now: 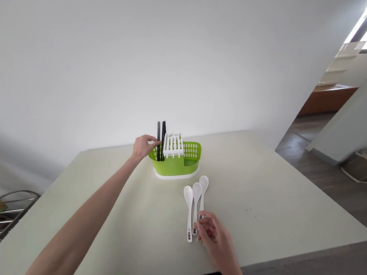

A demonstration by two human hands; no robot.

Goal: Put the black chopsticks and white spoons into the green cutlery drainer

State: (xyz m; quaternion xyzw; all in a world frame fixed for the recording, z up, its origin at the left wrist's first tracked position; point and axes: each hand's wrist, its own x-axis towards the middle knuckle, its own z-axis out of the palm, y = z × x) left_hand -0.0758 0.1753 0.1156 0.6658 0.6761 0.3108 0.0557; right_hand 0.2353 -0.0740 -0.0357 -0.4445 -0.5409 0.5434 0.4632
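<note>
From close above, the head-worn camera looks forward and down across the table (141,225) toward the wall (165,57).

The green basket (171,168) hides the bottoms of the black chopsticks (164,129).

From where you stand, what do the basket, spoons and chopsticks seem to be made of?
Basket: probably plastic, smooth bright green, judging by its even walls and neat cut-out slots.
Spoons: glossy white with a soft sheen; ceramic or hard plastic, I can't tell which.
Chopsticks: dark black and slim; perhaps plastic or lacquered wood, too small to settle.
</note>
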